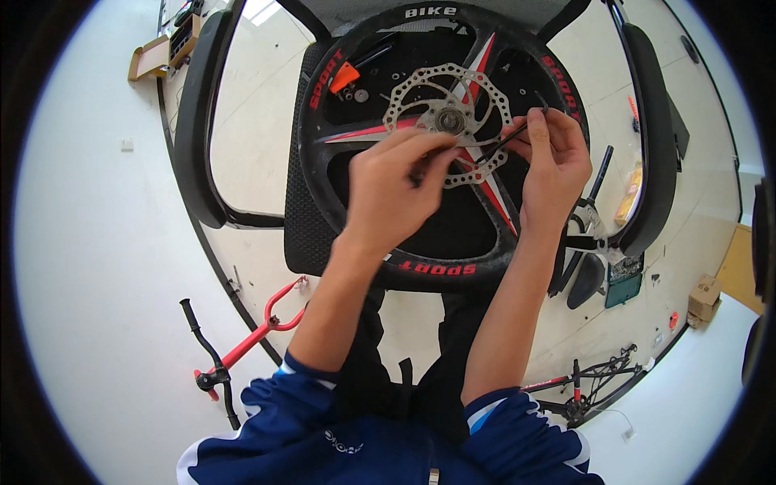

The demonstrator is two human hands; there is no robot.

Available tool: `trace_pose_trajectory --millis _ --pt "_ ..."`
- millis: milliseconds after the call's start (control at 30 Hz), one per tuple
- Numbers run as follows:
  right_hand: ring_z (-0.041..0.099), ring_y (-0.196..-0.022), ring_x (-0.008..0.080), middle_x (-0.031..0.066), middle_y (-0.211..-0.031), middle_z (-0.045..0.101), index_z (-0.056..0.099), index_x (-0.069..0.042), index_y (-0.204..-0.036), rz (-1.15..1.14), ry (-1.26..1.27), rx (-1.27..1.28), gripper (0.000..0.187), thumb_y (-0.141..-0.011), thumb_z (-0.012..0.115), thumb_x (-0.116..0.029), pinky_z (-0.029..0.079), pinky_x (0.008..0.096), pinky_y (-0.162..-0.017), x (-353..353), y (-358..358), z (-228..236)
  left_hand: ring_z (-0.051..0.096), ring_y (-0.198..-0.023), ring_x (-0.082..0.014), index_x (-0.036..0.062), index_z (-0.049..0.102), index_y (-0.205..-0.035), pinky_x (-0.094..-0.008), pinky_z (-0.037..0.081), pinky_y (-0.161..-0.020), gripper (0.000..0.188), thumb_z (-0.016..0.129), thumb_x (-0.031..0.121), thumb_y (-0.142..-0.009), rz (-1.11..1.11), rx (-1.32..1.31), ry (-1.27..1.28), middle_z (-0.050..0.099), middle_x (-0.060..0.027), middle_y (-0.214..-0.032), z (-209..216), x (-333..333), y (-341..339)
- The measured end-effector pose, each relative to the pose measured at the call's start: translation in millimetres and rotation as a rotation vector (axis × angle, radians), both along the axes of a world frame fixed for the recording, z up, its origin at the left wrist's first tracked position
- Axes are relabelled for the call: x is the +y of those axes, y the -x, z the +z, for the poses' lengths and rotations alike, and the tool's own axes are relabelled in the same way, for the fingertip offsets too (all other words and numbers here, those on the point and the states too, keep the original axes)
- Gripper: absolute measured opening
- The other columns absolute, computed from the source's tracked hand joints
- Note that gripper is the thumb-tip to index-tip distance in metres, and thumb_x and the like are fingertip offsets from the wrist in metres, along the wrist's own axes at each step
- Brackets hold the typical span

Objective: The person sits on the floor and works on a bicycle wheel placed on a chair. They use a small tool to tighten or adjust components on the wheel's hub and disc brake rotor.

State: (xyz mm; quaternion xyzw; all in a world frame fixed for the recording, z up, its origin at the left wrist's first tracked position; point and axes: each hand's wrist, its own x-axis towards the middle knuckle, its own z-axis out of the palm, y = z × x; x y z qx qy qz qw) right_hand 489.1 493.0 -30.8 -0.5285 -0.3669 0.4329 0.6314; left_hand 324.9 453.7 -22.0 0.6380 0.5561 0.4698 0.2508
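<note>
A black bicycle wheel (327, 206) with red and white spokes lies flat on the chair seat (301, 234) in front of me. At its hub sits a silver brake disc (394, 103) with a holed rim. My right hand (556, 162) pinches a thin black hex key (508, 139) over the disc's right side; its long arm slants down toward the left. Over the near left part of the disc, my left hand (400, 182) is curled with thumb and fingers together, slightly blurred. What those fingers hold, if anything, I cannot make out.
An orange-red piece (345, 77) and several small washers and nuts (360, 95) lie between the spokes. Armrests (202, 121) flank the wheel. On the floor are a red fork with handlebar (250, 343), a black bike frame (578, 388), a green case (624, 283) and a cardboard box (705, 297).
</note>
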Motion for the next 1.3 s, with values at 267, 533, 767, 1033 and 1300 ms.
trace_pose_trajectory --millis 267,533,767,1033,1300 --pt "0.071 -0.075 0.0167 0.0111 -0.088 0.072 0.063 0.002 -0.103 -0.008 0.015 -0.011 0.017 -0.094 0.070 -0.010 0.057 0.0268 -0.065 0 -3 0 0.063 -0.081 -0.0251 0.0026 0.076 -0.093 -0.0334 0.051 -0.072 0.019 0.076 -0.004 -0.075 0.102 0.226 -0.327 0.070 -0.0078 -0.086 -42 24 -27" --pt "0.071 -0.074 0.0166 0.0116 -0.087 0.072 0.063 0.002 -0.103 0.024 -0.005 -0.017 0.015 -0.094 0.069 -0.009 0.056 0.0262 -0.063 0 2 0 0.061 -0.081 -0.0253 0.0032 0.076 -0.090 -0.0334 0.050 -0.071 0.020 0.078 -0.004 -0.071 0.188 0.225 -0.387 0.068 -0.0064 -0.084 -47 27 -33" --pt "0.072 -0.074 0.0194 0.0133 -0.088 0.071 0.062 0.004 -0.105 -0.093 -0.100 0.033 0.019 -0.094 0.069 -0.010 0.058 0.0279 -0.063 6 6 3 0.058 -0.081 -0.0240 0.0051 0.078 -0.088 -0.0326 0.048 -0.070 0.019 0.081 0.000 -0.069 0.237 0.138 -0.317 0.064 -0.0067 -0.082 -49 25 -36" --pt "0.072 -0.075 0.0216 0.0148 -0.091 0.071 0.061 0.004 -0.107 -0.079 -0.109 0.050 0.020 -0.095 0.069 -0.009 0.059 0.0294 -0.065 8 7 -1 0.053 -0.082 -0.0248 0.0048 0.077 -0.085 -0.0377 0.039 -0.076 0.016 0.081 0.006 -0.069 0.274 0.058 -0.161 0.054 -0.0053 -0.077 -45 21 -35" --pt "0.073 -0.083 0.0240 0.0155 -0.095 0.071 0.059 0.004 -0.107 -0.070 -0.218 0.039 0.017 -0.095 0.067 -0.005 0.061 0.0318 -0.070 10 15 0 0.053 -0.083 -0.0244 0.0053 0.078 -0.085 -0.0375 0.039 -0.077 0.016 0.079 0.006 -0.070 0.247 0.070 -0.176 0.055 -0.0042 -0.078 -47 21 -33"
